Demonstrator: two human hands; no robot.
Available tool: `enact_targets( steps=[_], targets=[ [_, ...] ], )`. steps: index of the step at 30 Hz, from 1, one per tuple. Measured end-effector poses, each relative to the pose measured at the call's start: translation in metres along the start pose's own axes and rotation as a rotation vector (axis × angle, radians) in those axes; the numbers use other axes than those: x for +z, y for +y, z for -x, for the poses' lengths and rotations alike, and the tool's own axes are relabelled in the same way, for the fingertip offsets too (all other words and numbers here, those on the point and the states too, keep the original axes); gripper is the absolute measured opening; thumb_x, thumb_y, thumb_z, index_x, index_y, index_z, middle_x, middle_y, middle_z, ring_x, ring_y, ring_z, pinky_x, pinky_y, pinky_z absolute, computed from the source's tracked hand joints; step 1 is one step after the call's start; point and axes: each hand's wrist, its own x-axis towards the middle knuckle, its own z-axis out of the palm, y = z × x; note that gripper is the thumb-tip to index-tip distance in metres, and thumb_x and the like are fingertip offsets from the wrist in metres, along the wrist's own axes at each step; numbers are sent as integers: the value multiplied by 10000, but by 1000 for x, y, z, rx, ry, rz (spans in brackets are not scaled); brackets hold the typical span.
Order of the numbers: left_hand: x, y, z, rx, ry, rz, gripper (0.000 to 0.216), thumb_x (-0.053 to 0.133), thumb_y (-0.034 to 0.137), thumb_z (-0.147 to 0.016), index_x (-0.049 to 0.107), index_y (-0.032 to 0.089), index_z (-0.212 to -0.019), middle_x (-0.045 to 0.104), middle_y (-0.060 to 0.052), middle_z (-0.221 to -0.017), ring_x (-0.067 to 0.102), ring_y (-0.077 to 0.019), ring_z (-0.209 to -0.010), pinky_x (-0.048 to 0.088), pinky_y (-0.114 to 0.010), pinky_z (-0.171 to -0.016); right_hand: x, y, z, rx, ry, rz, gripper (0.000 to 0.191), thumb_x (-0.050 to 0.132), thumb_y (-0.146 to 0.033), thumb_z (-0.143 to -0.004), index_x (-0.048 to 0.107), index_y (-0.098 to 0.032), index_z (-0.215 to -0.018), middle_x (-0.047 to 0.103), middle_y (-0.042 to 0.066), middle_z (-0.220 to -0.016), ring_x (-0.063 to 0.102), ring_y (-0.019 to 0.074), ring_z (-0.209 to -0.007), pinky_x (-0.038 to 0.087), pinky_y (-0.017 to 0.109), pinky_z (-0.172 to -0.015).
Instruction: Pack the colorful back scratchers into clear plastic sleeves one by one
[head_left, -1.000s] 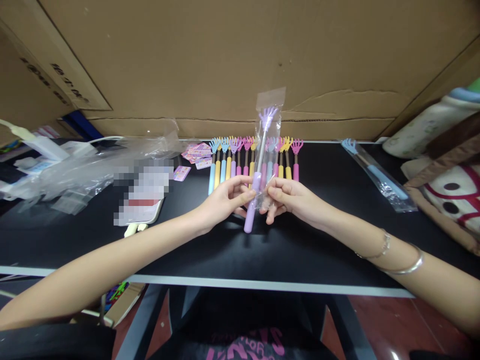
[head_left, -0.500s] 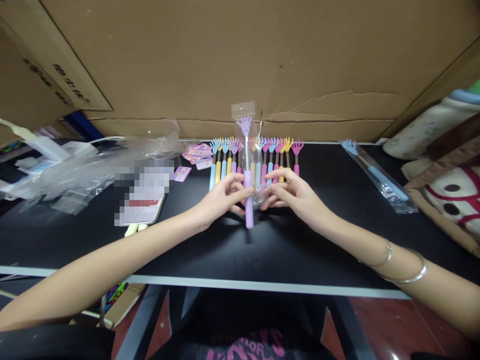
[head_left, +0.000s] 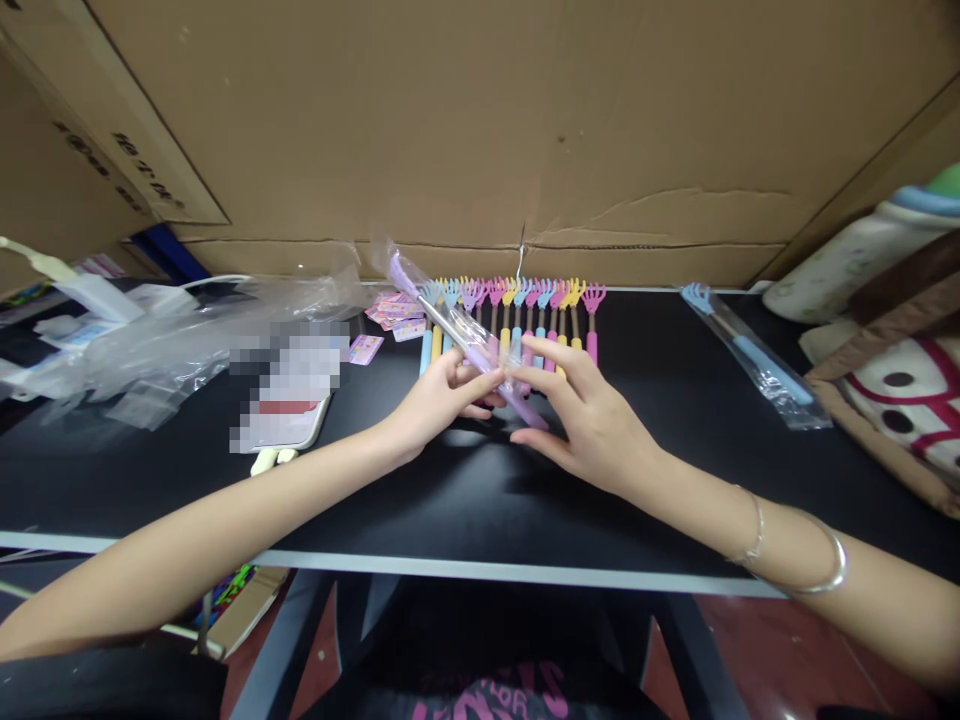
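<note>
A purple back scratcher (head_left: pixel 477 352) in a clear plastic sleeve slants across the middle, its claw end up to the left. My left hand (head_left: pixel 435 400) is closed on its handle, thumb on top. At the handle's lower end my right hand (head_left: pixel 600 425) has its fingers and thumb apart, the fingertips beside the plastic; whether they touch it is hard to see. Behind both hands lies a row of back scratchers (head_left: pixel 592 335) in blue, yellow, purple and pink, partly hidden by my hands and the held one.
Another sleeved blue back scratcher (head_left: pixel 772 368) lies at right, near a bag (head_left: pixel 900 390) and a pale bottle (head_left: pixel 840 255). To the left are small printed cards (head_left: pixel 366 349), a phone (head_left: pixel 300 400) and a heap of clear plastic bags (head_left: pixel 187 340). Cardboard (head_left: pixel 465 130) stands behind the table.
The purple back scratcher has tilted from upright to slanting, its claw end swinging left. My right hand has opened its fingers and lowered its thumb at the handle's end.
</note>
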Motion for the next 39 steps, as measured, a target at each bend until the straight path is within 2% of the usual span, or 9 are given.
enact_targets(
  steps=[3, 10, 13, 17, 19, 26, 33, 36, 39],
  targets=[
    [0, 1, 0, 2, 22, -1, 502, 777, 497, -725, 570, 169, -1045, 711, -18, -843, 694, -151, -777, 543, -231, -678, 1, -4, -1, -32, -37, 113, 525, 612, -324, -898, 466, -121, -1360, 452, 251, -1433, 426, 357, -1350, 453, 554, -1034],
    [-3, -4, -3, 39, 3, -59, 500, 739, 531, -763, 575, 186, -1085, 717, -15, -880, 696, -160, -849, 519, -216, -701, -2, -3, -2, -81, -47, 341, 340, 504, -202, -948, 597, -162, -1273, 488, 167, -1476, 523, 294, -1266, 407, 495, -1070],
    [-3, -7, -3, 39, -4, -59, 514, 738, 537, -765, 575, 191, -1109, 719, -21, -906, 695, -172, -890, 520, -218, -708, -4, -3, -1, -116, -55, 386, 358, 527, -296, -955, 607, -144, -1270, 523, 173, -1448, 564, 296, -1201, 417, 490, -1038],
    [-1, -6, -1, 48, -20, -52, 578, 745, 539, -754, 545, 192, -1170, 720, -26, -909, 704, -181, -871, 518, -228, -705, -4, -5, 0, -166, -88, 459, 546, 507, -523, -936, 604, -103, -1271, 544, 193, -1423, 552, 333, -1203, 412, 513, -1012],
    [0, -4, 0, 52, -35, -39, 570, 732, 540, -766, 534, 193, -1172, 725, -29, -926, 709, -177, -857, 512, -228, -708, -3, -5, 0, -173, -68, 472, 577, 483, -543, -939, 612, -74, -1251, 570, 199, -1393, 560, 337, -1187, 419, 503, -996],
    [4, -1, 1, 18, 0, -21, 581, 752, 535, -742, 515, 192, -1148, 720, -21, -908, 704, -162, -851, 494, -230, -722, -4, -8, -2, -90, -56, 492, 355, 475, -222, -936, 630, -83, -1224, 713, 135, -1131, 632, 261, -954, 472, 392, -814],
    [3, -7, -1, 82, -63, -130, 439, 682, 453, -822, 465, 192, -1099, 718, -64, -1035, 678, -195, -1008, 487, -258, -773, -2, -6, -1, -2, -86, 523, 323, 467, -157, -888, 652, -98, -1146, 724, 87, -854, 630, 201, -752, 407, 320, -645],
    [2, -9, 2, 190, -129, -220, 401, 628, 373, -870, 420, 197, -1164, 705, -91, -1131, 639, -205, -1113, 483, -294, -874, 1, -3, 1, 77, -134, 540, 299, 458, -176, -905, 658, -105, -1115, 697, 61, -715, 620, 183, -663, 371, 296, -607],
    [1, -7, 5, 252, -150, -393, 450, 582, 337, -899, 364, 195, -1266, 689, -115, -1185, 623, -216, -1132, 494, -300, -840, 1, 2, 0, 175, -200, 547, 280, 422, -244, -963, 677, -137, -1011, 679, 49, -650, 602, 165, -591, 306, 279, -546]
  ],
)
